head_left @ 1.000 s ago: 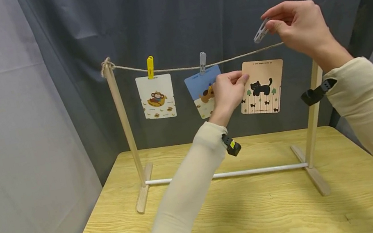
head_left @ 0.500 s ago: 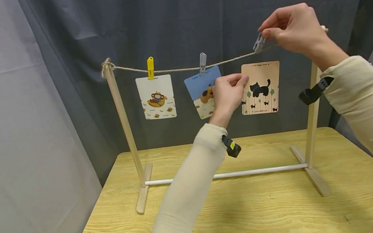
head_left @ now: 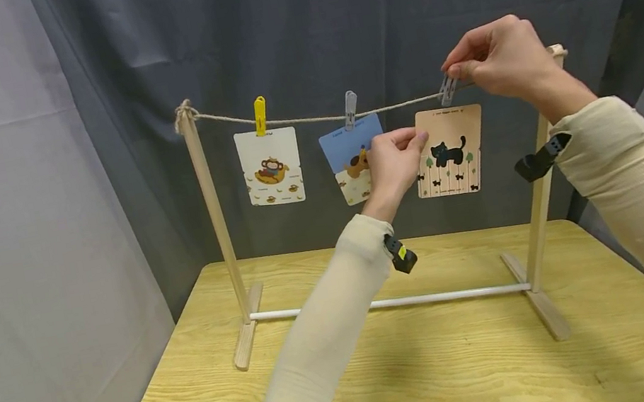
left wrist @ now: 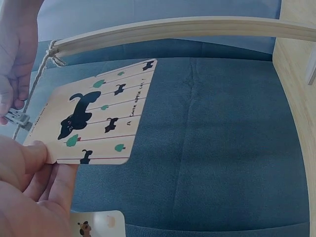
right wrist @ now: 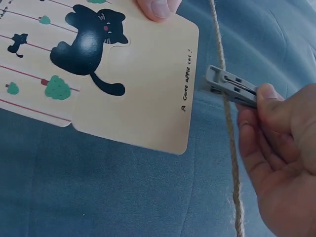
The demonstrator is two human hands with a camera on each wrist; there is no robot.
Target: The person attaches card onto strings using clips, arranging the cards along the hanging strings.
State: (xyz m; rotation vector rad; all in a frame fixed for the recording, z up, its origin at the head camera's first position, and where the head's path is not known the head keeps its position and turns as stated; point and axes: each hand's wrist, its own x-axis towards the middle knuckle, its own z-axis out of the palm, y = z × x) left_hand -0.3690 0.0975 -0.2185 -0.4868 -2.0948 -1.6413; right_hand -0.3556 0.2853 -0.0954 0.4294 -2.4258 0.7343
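My left hand (head_left: 396,163) pinches the left edge of a peach card (head_left: 450,151) printed with a black cat. The card is upright, its top edge just below the twine (head_left: 395,104). Between thumb and fingers, my right hand (head_left: 501,61) pinches a grey clothespin (head_left: 447,90) that overlaps the twine. In the right wrist view the clothespin (right wrist: 232,85) lies across the twine (right wrist: 230,123), its tip pointing at the card's lettered edge with a small gap between them. The left wrist view shows the cat card (left wrist: 94,116) between my left thumb and fingers.
A white monkey card (head_left: 271,167) hangs from a yellow clothespin (head_left: 260,116). Beside it a blue dog card (head_left: 343,136) hangs tilted from another grey clothespin (head_left: 350,110), partly behind my left hand. Wooden posts (head_left: 214,213) and a white bar (head_left: 448,295) stand on the table (head_left: 391,375).
My right hand has come down and left, bringing the grey clothespin from above the twine onto it. The cat card has shifted slightly left and straightened a little in my left hand.
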